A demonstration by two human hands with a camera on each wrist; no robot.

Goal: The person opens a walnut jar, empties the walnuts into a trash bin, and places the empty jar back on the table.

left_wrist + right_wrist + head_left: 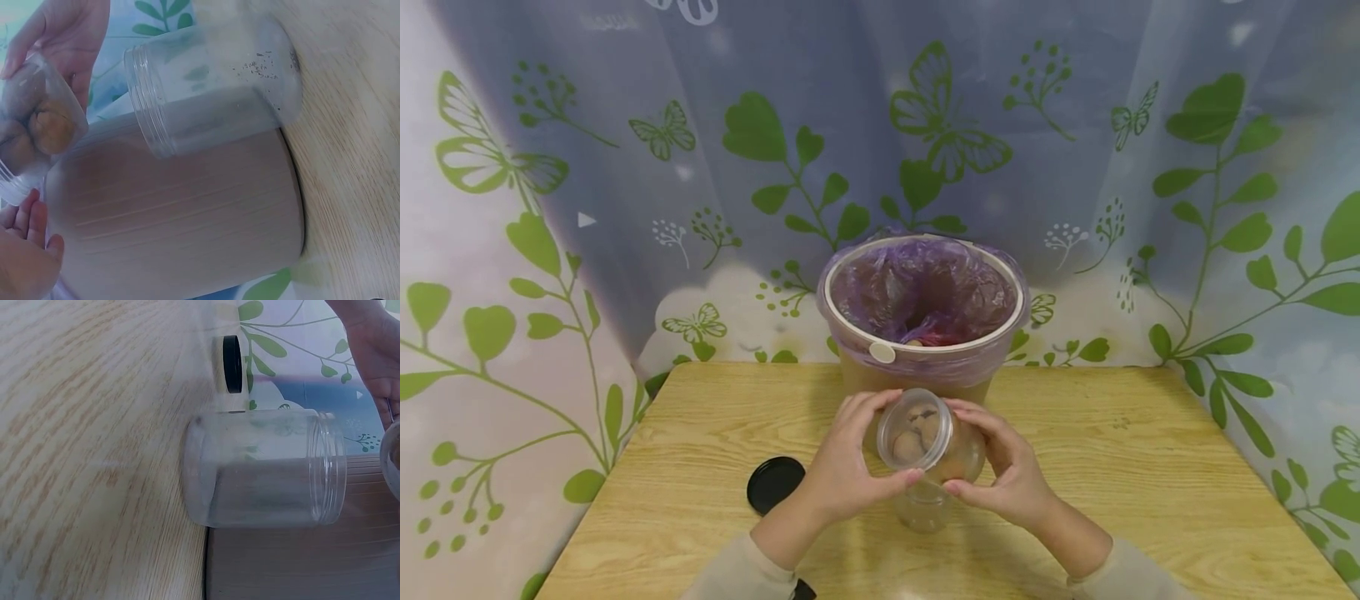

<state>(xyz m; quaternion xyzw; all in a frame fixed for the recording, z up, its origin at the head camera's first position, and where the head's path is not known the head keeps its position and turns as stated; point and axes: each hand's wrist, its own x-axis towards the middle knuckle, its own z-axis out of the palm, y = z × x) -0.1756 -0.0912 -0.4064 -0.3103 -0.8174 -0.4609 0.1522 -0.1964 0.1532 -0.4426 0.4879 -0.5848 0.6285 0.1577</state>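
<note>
Both hands hold a clear plastic jar [964,454] with brown, round, walnut-like pieces [54,128] inside. It is tilted, with its open mouth toward the left. My left hand [848,462] grips it near the rim, fingers on the far side and thumb on the near side. At the jar's other side, my right hand [1011,471] curls its fingers and thumb round the body. Below the hands a second clear jar [269,472] stands upright and lidless on the table, dark crumbs showing near its base in the left wrist view.
A beige bin [917,379] lined with a purple bag [887,292] stands behind the jars, some red and brown matter inside. On the wooden table [1097,450], a black lid [777,485] lies left of the jars. Another black piece [803,590] shows beside the left sleeve. Patterned curtains surround the table.
</note>
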